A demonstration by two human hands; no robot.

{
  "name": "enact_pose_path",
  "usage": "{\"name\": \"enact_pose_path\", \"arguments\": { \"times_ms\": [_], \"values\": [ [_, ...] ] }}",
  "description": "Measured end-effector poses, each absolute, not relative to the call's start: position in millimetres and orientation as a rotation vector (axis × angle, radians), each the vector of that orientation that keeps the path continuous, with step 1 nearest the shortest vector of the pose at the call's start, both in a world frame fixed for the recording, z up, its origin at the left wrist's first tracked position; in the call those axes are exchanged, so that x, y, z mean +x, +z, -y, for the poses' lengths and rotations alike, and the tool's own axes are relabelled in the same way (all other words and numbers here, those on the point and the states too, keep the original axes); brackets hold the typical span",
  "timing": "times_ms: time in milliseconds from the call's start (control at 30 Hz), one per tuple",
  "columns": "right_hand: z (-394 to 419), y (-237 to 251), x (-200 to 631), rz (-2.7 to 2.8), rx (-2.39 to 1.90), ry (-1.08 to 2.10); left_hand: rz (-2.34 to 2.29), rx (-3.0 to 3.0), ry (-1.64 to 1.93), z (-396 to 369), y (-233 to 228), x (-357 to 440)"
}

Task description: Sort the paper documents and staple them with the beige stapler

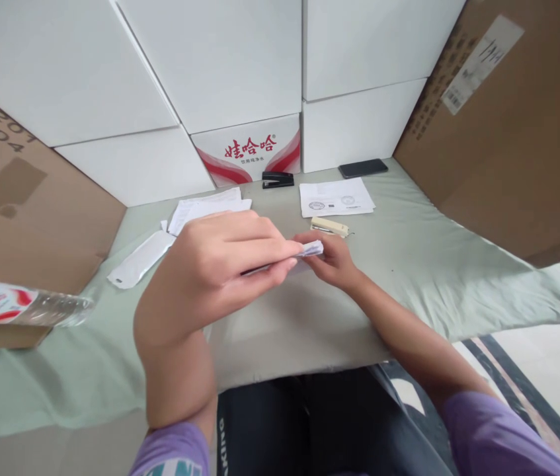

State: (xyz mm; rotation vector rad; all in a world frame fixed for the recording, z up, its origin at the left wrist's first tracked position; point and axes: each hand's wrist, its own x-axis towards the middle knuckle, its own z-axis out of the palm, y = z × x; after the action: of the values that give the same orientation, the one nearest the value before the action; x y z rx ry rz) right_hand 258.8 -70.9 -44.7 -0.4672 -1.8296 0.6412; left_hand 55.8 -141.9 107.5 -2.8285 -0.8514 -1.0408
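Nearest the camera, the left hand (210,271) and the right hand (332,261) meet above the table (408,264), which is draped in a pale green cloth. Both sets of fingers are pinched on a small folded slip of paper (309,250) — the left grips it from above and hides most of it, the right holds its far end, so only a corner shows between them. At the left edge lies a clear plastic water bottle (16,303) on its side. Just beyond the right hand rests a cream stapler (329,227), apart from the fingers. Left of it lie a white sleeve (138,260) and a loose stack of papers (205,206). Farther back sit a stamped sheet (336,197), a black stapler (278,179) and a dark phone (363,168) — all before white boxes (220,66) and brown cartons (508,132).
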Motion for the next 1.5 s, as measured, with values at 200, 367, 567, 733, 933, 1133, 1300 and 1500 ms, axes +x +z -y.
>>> {"name": "enact_pose_path", "arguments": {
  "times_ms": [200, 367, 567, 733, 933, 1133, 1300, 1500],
  "values": [
    [70, -46, 260, 1.834, -0.446, 0.625, 0.878, -2.834, -1.005, 149, 111, 58],
    [73, -46, 259, 1.832, -0.439, 0.628, 0.877, -2.807, -0.998, 150, 111, 58],
    [76, -46, 257, 1.854, -0.446, 0.581, 0.883, -2.774, -0.982, 151, 111, 53],
    [78, -51, 251, 1.84, -0.564, 0.548, 0.946, -2.585, -0.95, 148, 105, 52],
    [86, -54, 241, 1.77, -0.693, 0.595, 1.008, -2.263, -1.01, 136, 95, 60],
    [87, -57, 240, 1.78, -0.667, 0.54, 1.103, -2.291, -1.107, 132, 90, 68],
    [86, -58, 240, 1.784, -0.638, 0.467, 1.129, -2.255, -1.103, 129, 88, 69],
    [86, -61, 239, 1.838, -0.64, 0.432, 1.136, -2.301, -1.124, 127, 91, 71]
  ]
}}
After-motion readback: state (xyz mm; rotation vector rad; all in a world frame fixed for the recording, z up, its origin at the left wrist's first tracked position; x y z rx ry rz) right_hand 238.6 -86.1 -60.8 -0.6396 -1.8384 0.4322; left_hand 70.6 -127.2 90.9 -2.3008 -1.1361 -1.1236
